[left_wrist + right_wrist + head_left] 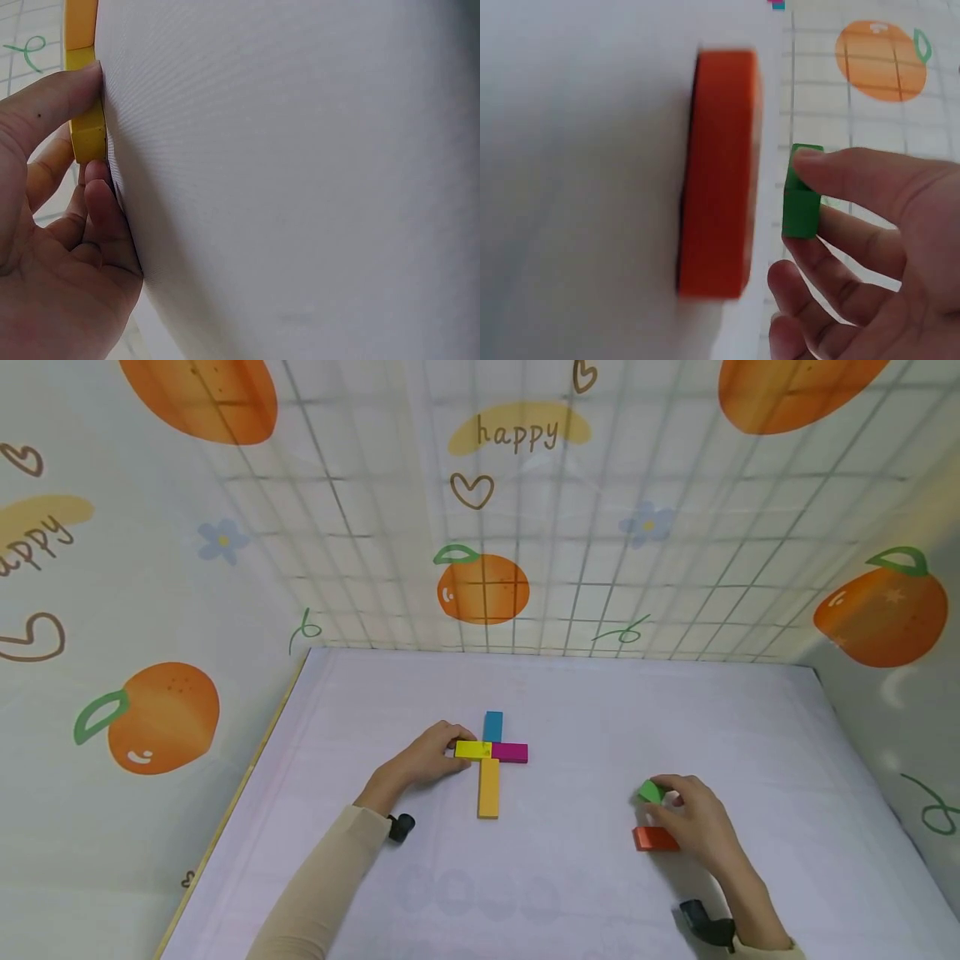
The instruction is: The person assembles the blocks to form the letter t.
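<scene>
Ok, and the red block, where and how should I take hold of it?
Probably pinch the red block mid-length across its two long sides, coming straight down from above: it lies flat and elongated, and no other block touches it. The right hand, pinching the green block, would need to set that down first.

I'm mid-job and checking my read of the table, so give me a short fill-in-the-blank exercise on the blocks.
1. The right grip pinches the ____ block, close to the red block.
2. The yellow block is held in the ____ grip.
3. Between the orange block and the blue block, the ____ one lies farther from the person.

Missing words: green; left; blue.
</scene>
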A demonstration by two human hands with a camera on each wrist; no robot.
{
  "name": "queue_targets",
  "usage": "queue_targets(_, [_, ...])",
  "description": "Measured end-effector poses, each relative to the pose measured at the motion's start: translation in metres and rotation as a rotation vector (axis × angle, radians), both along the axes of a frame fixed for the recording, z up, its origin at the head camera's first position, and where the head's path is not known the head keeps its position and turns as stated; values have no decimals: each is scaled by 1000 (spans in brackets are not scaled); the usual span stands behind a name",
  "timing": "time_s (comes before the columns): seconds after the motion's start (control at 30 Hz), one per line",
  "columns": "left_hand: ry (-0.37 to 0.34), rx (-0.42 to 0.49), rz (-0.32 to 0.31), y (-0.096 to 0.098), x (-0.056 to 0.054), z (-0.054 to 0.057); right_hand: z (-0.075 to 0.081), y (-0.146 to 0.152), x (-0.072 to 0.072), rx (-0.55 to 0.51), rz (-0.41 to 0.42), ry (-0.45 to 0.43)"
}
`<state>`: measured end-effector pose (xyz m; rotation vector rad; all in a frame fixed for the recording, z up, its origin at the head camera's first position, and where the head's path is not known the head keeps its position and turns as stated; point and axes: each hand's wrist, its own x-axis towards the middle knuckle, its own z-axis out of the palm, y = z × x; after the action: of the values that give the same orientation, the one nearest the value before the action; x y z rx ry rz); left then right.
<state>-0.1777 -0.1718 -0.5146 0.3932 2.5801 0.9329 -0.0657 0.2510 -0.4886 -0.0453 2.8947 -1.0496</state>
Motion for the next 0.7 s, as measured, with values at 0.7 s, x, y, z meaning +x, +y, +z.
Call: queue_targets(0.7, [13,22,-22,-1,2,2,-1,-53,2,-73,170,150])
